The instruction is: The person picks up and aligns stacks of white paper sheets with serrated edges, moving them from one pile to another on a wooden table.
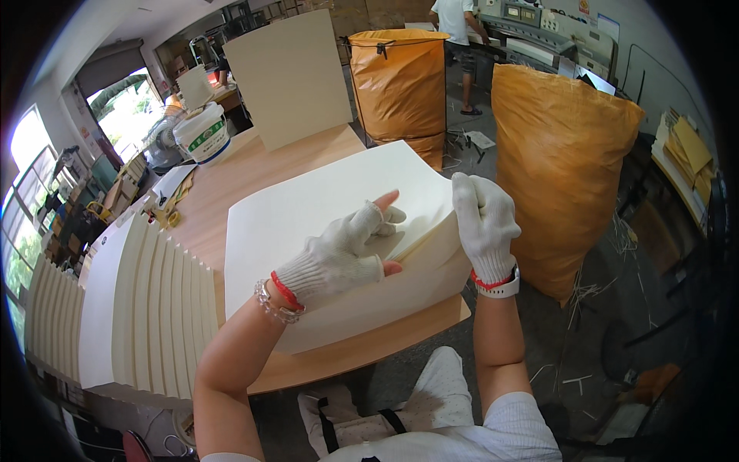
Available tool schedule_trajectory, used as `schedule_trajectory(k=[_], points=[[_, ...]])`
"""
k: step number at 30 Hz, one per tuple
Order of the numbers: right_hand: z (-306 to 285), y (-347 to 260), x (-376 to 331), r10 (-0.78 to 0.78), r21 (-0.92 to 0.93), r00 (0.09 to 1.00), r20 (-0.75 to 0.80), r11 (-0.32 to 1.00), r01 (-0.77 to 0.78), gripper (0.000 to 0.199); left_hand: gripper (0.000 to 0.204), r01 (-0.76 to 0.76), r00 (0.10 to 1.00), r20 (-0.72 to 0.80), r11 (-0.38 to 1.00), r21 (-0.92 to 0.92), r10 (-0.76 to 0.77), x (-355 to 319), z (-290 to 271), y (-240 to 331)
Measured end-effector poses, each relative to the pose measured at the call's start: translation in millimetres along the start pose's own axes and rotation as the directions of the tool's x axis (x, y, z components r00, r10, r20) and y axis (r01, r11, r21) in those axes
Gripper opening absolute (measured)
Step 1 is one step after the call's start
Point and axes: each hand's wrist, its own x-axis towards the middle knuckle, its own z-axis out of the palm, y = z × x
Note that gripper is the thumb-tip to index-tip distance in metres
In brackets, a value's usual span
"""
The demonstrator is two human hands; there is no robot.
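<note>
A thick stack of large white paper sheets [308, 208] lies in front of me on a wooden table. My right hand [486, 223], in a white knitted glove, is closed in a fist on the stack's right corner. The sheets there are lifted and bent, with gaps showing along the edge. My left hand [339, 250], gloved with some bare fingertips, lies over the stack near its lifted part. Its fingers are apart, some partly bent, and I see nothing held in them.
Stepped piles of cream sheets [165, 308] stand at the left. On the wooden tabletop [223, 181] are a white bucket [202, 132] and an upright board [291, 81]. Two orange sacks [396, 88] [558, 169] stand beyond and right. A person [459, 38] stands by machinery at the back.
</note>
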Motion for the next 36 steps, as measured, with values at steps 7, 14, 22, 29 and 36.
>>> schedule_trajectory(k=[7, 14, 22, 29, 36], points=[[-4.5, -7.2, 7.5, -0.082, -0.021, 0.995, -0.047, 0.996, 0.081, 0.035, 0.043, -0.194, 0.980, 0.111, 0.928, 0.319, 0.167, 0.2, -8.5, 0.7], [2.0, -2.7, 2.4, -0.068, -0.115, 0.995, -0.067, 0.991, 0.060, 0.035, 0.032, -0.185, 0.982, 0.008, 0.949, 0.255, 0.190, 0.7, 3.3, 0.7], [-3.0, -9.5, 8.4, -0.081, 0.001, 0.992, -0.097, 0.997, 0.081, 0.032, 0.041, -0.290, 0.952, -0.002, 0.902, 0.318, 0.307, 2.9, 1.7, -5.6], [0.9, -7.4, 5.8, -0.037, -0.071, 0.999, -0.035, 0.997, 0.035, 0.036, 0.041, -0.237, 0.971, 0.029, 0.939, 0.251, 0.237, 2.7, 2.7, 1.8], [1.0, -5.9, 5.1, -0.123, -0.043, 0.986, -0.114, 0.992, 0.119, 0.037, 0.030, -0.350, 0.926, -0.035, 0.890, 0.293, 0.376, 5.9, 4.7, -4.3]])
